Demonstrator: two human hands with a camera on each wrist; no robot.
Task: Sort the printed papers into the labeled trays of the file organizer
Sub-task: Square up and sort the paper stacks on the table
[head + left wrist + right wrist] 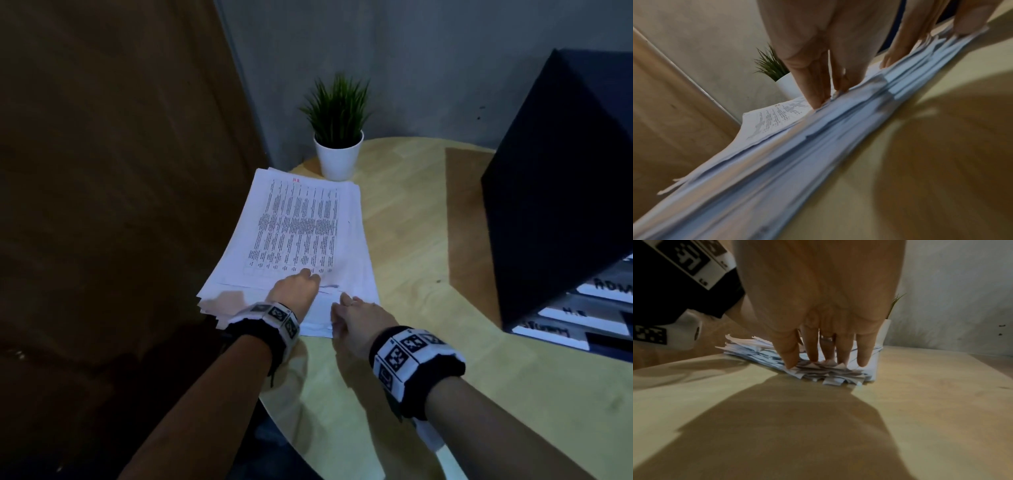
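A thick, uneven stack of printed papers [298,233] lies at the left edge of the round wooden table [411,222]; its top sheet is marked "HR" in red. My left hand [310,275] presses straight fingertips [818,100] onto the near end of the top sheet. My right hand [342,305] is beside it, its straight fingers [789,360] touching the fanned sheet corners [830,371] at the stack's near right corner. The black file organizer [565,205] stands at the right, with hand-labeled trays [582,313] showing low on its side.
A small green plant in a white pot [338,154] stands just behind the stack. A brown panel [120,171] and a grey wall [428,68] close off the left and back. Bare tabletop [428,342] lies between the stack and the organizer.
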